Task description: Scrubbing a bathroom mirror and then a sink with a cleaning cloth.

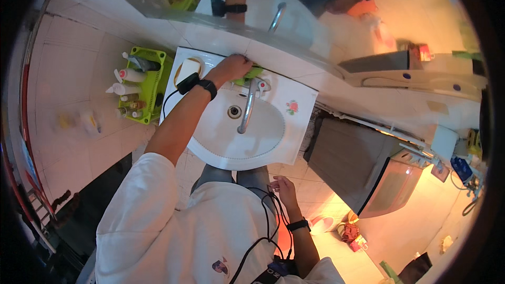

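My left hand (232,67) is at the back edge of a white ceramic washbasin (260,142), against the tiled wall. It grips a green cloth (253,72), which shows at its fingertips and beneath the palm; the fingers partly hide it. Just right of the cloth stands a chrome faucet (248,106) with a lever handle, its spout reaching over the bowl. A round dish holding a white block (189,69) sits on the basin's left corner. Beside my right thigh, my right hand (285,189) hangs with loosely bent fingers and holds nothing. Black cables (272,217) run close to it.
A lime-green plastic basket (158,86) with pump bottles (132,75) stands left of the basin. Above it a mirror (300,19) reflects my arms. To the right is a washing machine (347,154). A pink basin (321,224) rests on the floor.
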Tool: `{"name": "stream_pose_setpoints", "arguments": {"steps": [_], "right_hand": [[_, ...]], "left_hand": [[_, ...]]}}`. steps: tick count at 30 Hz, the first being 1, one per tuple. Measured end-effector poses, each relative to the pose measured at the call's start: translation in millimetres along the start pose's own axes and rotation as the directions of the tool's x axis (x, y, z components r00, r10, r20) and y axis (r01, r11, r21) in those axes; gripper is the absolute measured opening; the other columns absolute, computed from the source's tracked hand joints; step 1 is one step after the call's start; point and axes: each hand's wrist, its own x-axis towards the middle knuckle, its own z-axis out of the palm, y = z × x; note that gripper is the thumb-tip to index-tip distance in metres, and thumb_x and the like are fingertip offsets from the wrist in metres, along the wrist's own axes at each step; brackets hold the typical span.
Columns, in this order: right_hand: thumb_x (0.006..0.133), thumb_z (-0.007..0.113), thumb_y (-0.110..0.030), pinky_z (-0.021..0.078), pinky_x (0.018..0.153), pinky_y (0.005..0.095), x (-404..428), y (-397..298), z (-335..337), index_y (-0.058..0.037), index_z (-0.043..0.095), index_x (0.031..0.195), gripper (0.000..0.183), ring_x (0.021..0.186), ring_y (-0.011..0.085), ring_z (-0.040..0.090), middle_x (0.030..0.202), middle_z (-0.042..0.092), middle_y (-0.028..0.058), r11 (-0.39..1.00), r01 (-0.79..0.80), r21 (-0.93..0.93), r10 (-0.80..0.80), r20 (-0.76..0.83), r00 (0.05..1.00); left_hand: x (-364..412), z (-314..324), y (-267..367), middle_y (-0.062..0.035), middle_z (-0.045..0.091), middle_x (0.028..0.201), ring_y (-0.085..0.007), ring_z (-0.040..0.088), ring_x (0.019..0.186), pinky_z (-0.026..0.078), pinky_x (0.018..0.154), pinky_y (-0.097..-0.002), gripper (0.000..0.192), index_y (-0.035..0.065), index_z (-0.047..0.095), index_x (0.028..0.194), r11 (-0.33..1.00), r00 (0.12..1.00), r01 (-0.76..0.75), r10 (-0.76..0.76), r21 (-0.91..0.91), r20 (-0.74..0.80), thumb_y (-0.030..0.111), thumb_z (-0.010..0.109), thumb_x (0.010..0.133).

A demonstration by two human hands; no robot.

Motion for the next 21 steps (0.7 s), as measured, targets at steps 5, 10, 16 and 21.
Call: {"name": "stream_pose_setpoints", "arguments": {"steps": [5, 10, 16, 21], "right_hand": [[0.105, 0.051, -0.026, 0.0527, 0.075, 0.0282, -1.0, 22.3, -4.0, 0.0030, 0.065, 0.117, 0.035, 0.083, 0.0151, 0.067, 0.093, 0.072, 0.0105, 0.999, 0.023, 0.047, -0.021, -0.037, 0.999], [0.104, 0.053, -0.022, 0.0533, 0.074, 0.0268, -2.9, 22.4, -0.8, 0.0020, 0.065, 0.116, 0.030, 0.082, 0.0145, 0.067, 0.093, 0.071, 0.0098, 0.995, -0.027, 0.098, 0.032, -0.059, 0.998], [0.103, 0.054, -0.020, 0.0536, 0.071, 0.0257, -1.6, 34.5, 2.8, 0.0023, 0.064, 0.117, 0.028, 0.081, 0.0131, 0.066, 0.092, 0.072, 0.0100, 0.997, 0.012, 0.081, -0.008, -0.043, 0.999], [0.104, 0.054, -0.022, 0.0543, 0.076, 0.0283, -1.0, 28.7, -1.9, 0.0030, 0.065, 0.114, 0.029, 0.083, 0.0156, 0.068, 0.093, 0.071, 0.0091, 0.993, 0.062, 0.098, -0.055, -0.072, 0.996]], "left_hand": [[-31.9, -28.9, 14.1, -0.0183, 0.071, 0.113, -0.0349, 0.067, 0.105, 0.051, 0.096, -0.0395, 0.049, 0.0048, 0.074, 0.110, 0.945, 0.967, 0.245, -0.253, -0.216, -0.010, 0.043, 0.075, 0.080], [-18.4, 2.3, -14.9, -0.0185, 0.070, 0.116, -0.0342, 0.064, 0.111, 0.050, 0.099, -0.0384, 0.038, 0.0086, 0.074, 0.115, 0.940, 0.995, 0.094, -0.093, -0.327, 0.020, 0.026, 0.070, 0.082], [-6.8, 5.8, -1.2, -0.0193, 0.068, 0.121, -0.0354, 0.063, 0.114, 0.048, 0.101, -0.0387, 0.036, 0.0096, 0.073, 0.118, 0.947, 0.998, 0.050, -0.033, -0.316, 0.059, 0.014, 0.061, 0.084], [-11.4, -8.8, -1.4, -0.0210, 0.068, 0.120, -0.0375, 0.064, 0.113, 0.048, 0.102, -0.0398, 0.042, 0.0068, 0.071, 0.120, 0.965, 0.983, 0.181, -0.181, -0.192, 0.013, 0.006, 0.056, 0.080]]}}
